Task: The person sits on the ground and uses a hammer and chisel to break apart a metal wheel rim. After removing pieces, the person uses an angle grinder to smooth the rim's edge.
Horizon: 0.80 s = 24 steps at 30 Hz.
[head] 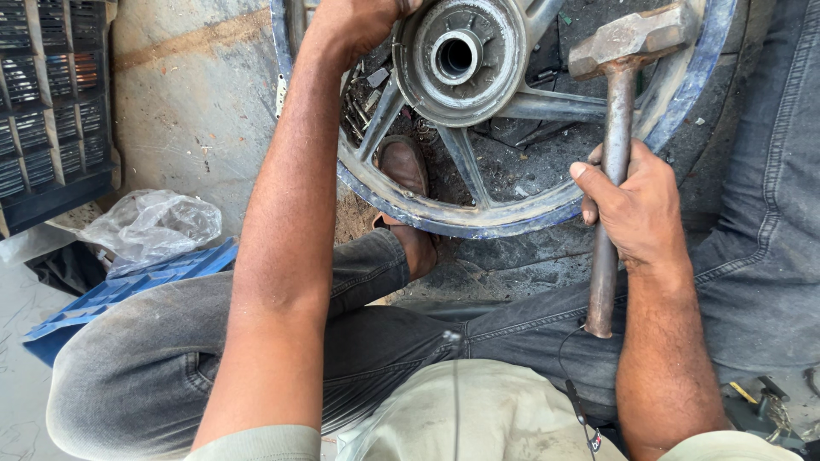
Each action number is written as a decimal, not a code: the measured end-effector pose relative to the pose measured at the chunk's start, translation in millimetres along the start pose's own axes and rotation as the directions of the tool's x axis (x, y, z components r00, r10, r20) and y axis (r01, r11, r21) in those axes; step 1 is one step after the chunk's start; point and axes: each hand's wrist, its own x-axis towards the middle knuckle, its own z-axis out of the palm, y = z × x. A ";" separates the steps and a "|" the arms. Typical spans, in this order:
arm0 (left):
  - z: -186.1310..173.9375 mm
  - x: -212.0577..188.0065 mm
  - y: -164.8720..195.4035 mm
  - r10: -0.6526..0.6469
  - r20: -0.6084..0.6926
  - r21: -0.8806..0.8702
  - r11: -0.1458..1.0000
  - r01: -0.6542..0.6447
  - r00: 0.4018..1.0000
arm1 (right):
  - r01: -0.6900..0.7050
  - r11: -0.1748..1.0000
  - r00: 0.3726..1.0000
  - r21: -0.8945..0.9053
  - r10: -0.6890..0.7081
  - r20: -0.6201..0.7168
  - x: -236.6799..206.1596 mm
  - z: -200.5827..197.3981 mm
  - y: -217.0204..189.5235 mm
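Note:
A metal spoked wheel (478,218) with a blue rim lies flat on the ground at the top centre, its grey hub (457,58) facing up. My left hand (354,21) rests on the hub's left edge, fingers curled over it, partly cut off by the frame's top. My right hand (632,205) grips the rusty metal handle of a hammer (617,111); the hammer's heavy head hovers above the wheel's right side. My shoe (401,166) sits between the spokes, and my legs in dark jeans fold below.
A crumpled clear plastic bag (149,226) and a blue plastic panel (128,290) lie at the left. A dark slotted crate (51,102) stands in the top left corner. Small metal parts (363,94) lie under the wheel's spokes. Tools (764,405) lie at the bottom right.

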 end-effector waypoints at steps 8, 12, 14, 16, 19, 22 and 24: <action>-1.7 0.5 1.8 0.031 0.010 0.004 1.000 -0.031 0.999 | -0.002 1.000 1.000 -0.009 0.002 0.002 -1.1 -1.2 0.7; -3.5 1.4 3.9 0.075 0.010 0.005 0.997 -0.075 0.997 | 0.003 1.000 1.000 -0.007 -0.003 0.006 -0.9 -0.9 -0.4; -2.9 0.5 4.2 0.044 0.004 0.003 0.999 -0.044 0.999 | 0.003 1.000 1.000 -0.017 -0.003 0.004 -1.2 -0.8 -1.2; -1.8 -1.0 4.4 0.035 0.007 0.003 0.999 -0.035 0.999 | 0.000 0.999 1.000 -0.037 0.000 0.000 -2.3 -1.4 -1.9; -1.1 -2.1 4.7 0.019 0.012 0.011 1.000 -0.019 1.000 | -0.001 0.999 1.000 -0.036 0.001 0.001 -2.9 -1.1 -2.7; -1.6 -2.3 5.1 0.036 0.009 0.007 0.999 -0.036 0.999 | -0.001 1.000 1.000 -0.003 0.001 0.005 -2.4 -0.3 -3.5; -1.9 -2.9 5.4 0.026 0.007 0.006 1.000 -0.026 1.000 | -0.006 1.000 1.000 -0.001 0.006 0.002 -2.4 -0.1 -3.8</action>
